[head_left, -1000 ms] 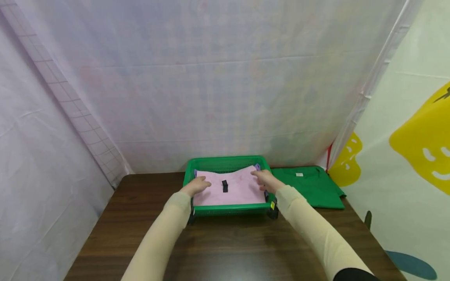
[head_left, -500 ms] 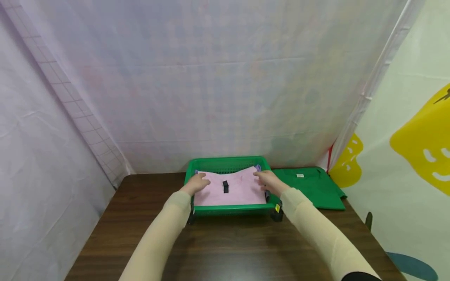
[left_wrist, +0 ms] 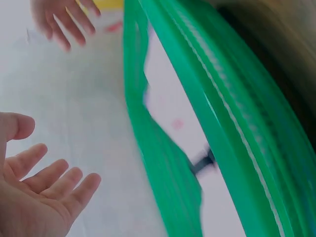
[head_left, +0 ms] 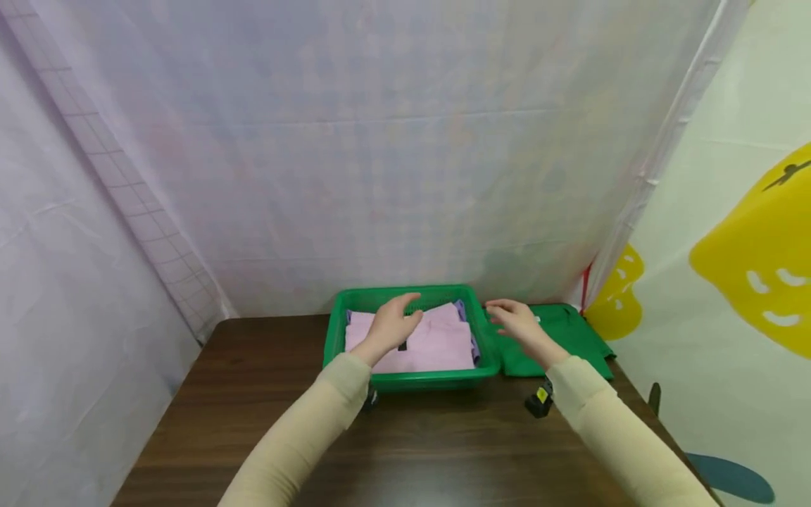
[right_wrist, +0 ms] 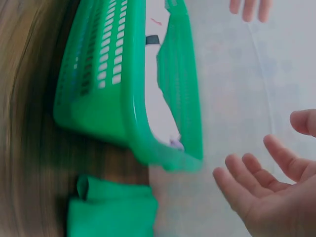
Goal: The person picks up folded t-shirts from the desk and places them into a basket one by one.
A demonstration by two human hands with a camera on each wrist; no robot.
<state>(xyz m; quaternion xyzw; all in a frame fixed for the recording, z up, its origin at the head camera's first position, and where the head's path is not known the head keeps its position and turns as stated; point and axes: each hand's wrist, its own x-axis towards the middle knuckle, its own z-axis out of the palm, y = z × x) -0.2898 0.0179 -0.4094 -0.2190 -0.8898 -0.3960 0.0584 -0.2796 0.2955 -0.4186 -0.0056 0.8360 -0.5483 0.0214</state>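
Note:
A folded pink garment (head_left: 437,345) with a small black patch lies in the green plastic basket (head_left: 415,377), over purple cloth (head_left: 460,310) that shows at its edges. Above the garment my left hand (head_left: 394,325) hovers with its fingers loosely spread, covering part of it in the head view. My right hand (head_left: 516,324) is in the air to the right of the basket, over a folded green garment (head_left: 560,341), holding nothing. In the left wrist view the left palm (left_wrist: 44,197) is bare; the right wrist view shows the right palm (right_wrist: 276,192) bare too.
Basket and green garment stand side by side on a dark brown wooden table (head_left: 266,394), near its back edge. A pale sheet (head_left: 355,176) hangs behind it. At the right hangs a white sheet with yellow lemon shapes (head_left: 767,246).
Both hands have lifted off the pink garment and moved rightward. The right hand has gone from the basket to above the green garment. The pink garment stays in the basket.

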